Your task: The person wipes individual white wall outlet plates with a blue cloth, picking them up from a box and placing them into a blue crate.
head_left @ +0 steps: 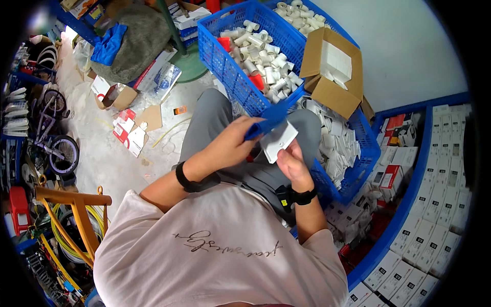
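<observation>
Above my lap, my right hand (292, 165) pinches the lower corner of a flat white plastic plate (280, 141) between thumb and fingers. The plate is tilted and has a small dark hole in its face. My left hand (239, 139) is closed round a bunched blue cloth (267, 121), which lies against the plate's upper left edge. Some of the left fingers are hidden behind the cloth. Just beyond my knees stands a blue plastic crate (225, 71) of white pipe fittings (261, 56). Beside my right leg, another blue crate (365, 153) holds many flat white pieces (337, 146).
An open cardboard box (335, 97) rests on the crates at the far right. Blue shelving (409, 189) with stacked white boxes (396, 271) curves along my right. Torn cartons (134, 134) litter the floor at left, near a green round stand base (192, 64). A yellow metal frame (76, 204) stands nearby.
</observation>
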### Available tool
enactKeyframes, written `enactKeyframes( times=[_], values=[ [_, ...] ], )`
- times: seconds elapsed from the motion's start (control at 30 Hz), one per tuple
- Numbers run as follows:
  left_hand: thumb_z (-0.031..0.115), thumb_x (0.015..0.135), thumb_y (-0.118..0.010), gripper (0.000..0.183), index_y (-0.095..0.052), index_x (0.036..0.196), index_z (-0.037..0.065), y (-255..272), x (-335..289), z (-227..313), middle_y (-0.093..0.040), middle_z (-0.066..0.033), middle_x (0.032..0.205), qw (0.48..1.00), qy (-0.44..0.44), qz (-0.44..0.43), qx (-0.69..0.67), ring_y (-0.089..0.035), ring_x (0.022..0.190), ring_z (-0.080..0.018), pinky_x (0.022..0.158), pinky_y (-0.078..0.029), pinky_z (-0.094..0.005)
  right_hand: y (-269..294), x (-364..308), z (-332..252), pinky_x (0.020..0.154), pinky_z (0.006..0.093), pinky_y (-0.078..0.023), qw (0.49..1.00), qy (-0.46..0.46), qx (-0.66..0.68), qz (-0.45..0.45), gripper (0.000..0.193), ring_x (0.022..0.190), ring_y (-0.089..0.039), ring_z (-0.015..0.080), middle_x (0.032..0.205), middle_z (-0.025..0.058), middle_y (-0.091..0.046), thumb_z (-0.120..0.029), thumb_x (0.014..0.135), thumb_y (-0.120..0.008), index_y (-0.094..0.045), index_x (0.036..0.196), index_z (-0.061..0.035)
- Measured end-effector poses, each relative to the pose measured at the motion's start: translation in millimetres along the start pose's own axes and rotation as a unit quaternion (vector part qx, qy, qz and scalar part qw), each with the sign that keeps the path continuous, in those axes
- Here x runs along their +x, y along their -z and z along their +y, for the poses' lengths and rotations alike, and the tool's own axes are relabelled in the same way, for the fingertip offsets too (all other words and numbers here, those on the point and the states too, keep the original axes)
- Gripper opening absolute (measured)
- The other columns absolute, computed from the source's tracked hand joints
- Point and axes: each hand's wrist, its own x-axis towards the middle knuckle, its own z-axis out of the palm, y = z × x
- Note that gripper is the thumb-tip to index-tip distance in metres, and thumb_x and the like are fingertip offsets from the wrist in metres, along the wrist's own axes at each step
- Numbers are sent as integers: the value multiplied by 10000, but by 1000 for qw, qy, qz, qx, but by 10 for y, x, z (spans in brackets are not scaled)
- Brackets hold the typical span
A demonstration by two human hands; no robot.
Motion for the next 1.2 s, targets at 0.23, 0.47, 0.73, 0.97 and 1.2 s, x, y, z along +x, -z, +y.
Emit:
enactKeyframes(
  times=[0.23,0.47,0.73,0.97,1.2],
  values=[
    [40,848,-536,304,-562,1151,38,-7,64,-46,-600,-141,1010,989,-89,-30,113,-548,951,-283,848,-424,-362,-17,-71,-32,963,333,-373,997,-44,-58,-6,760,1144,-446,187,1244,67,-448,-197,769,-710,-274,1371,-40],
    [98,956,-451,250,-519,1155,-37,382,48,-7,-591,-33,1057,949,35,150,-275,-537,958,-97,843,-441,-244,9,-48,-112,1065,459,-294,999,39,-2,-31,874,1256,-405,329,1369,192,-384,-397,770,-697,-238,1395,6],
    [34,897,-483,250,-533,1139,-4,197,4,158,-605,-93,1028,996,42,-57,-58,-558,968,-167,879,-425,-317,-35,-20,-62,1060,423,-290,1000,16,11,-22,837,1252,-406,274,1367,146,-390,-390,798,-669,-233,1398,-3],
    [-2,858,-506,295,-539,1151,17,57,35,-25,-564,-192,1119,993,-84,-74,40,-547,1038,-338,910,-415,-378,-192,1,-70,968,323,-354,997,16,-79,-14,734,1148,-417,166,1249,78,-415,-219,794,-693,-256,1355,-36],
    [104,936,-480,265,-514,1182,11,128,12,40,-605,-75,1049,989,81,-61,-111,-546,985,-139,876,-426,-287,-127,9,-58,977,345,-360,1000,11,-6,-23,726,1172,-443,205,1287,108,-433,-264,827,-647,-251,1383,-16]
  ],
)
